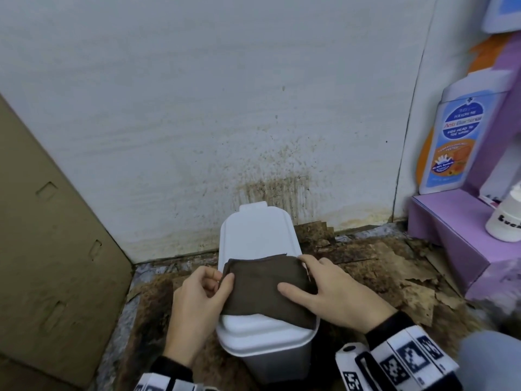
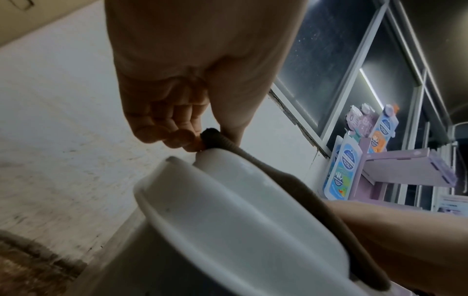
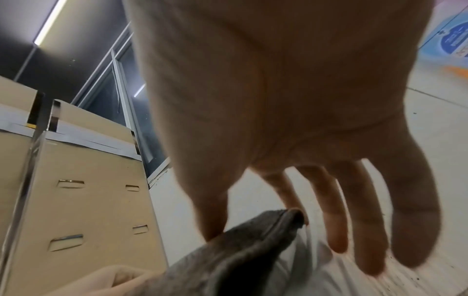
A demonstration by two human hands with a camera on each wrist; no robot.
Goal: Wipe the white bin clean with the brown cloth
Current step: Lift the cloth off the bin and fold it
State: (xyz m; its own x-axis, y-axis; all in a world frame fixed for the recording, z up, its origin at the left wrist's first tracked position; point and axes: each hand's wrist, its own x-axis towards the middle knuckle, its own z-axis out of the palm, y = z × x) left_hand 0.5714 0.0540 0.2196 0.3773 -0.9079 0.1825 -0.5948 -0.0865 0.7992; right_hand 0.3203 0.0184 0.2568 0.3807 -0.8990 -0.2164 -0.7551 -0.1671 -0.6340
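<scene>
The left hand [image 1: 198,306] pinches the left edge of a brown cloth [image 1: 267,286] between thumb and curled fingers; the left wrist view shows the fingertips [image 2: 185,138] bunched against the thumb with the dark cloth edge [image 2: 217,138] caught between them. The right hand [image 1: 332,289] holds the cloth's right side, its thumb lying flat on top of the fabric and its index finger hooked over the far right corner. In the right wrist view the thumb and index finger grip a raised fold of the cloth [image 3: 253,240], while the other fingers [image 3: 369,230] hang long and relaxed beside it. The cloth is folded and spread flat across the near half of the closed lid of a white bin [image 1: 258,235], touching it. The bin stands upright on a dirty, brown, peeling floor [image 1: 380,266], close to a white wall [image 1: 197,108] spattered with brown stains just above it. A cardboard panel [image 1: 50,249] with slots leans to the left. To the right, a purple display stand [image 1: 451,235] holds a cut-out shaped like a wash bottle [image 1: 456,136] and a white bottle [image 1: 507,218].
</scene>
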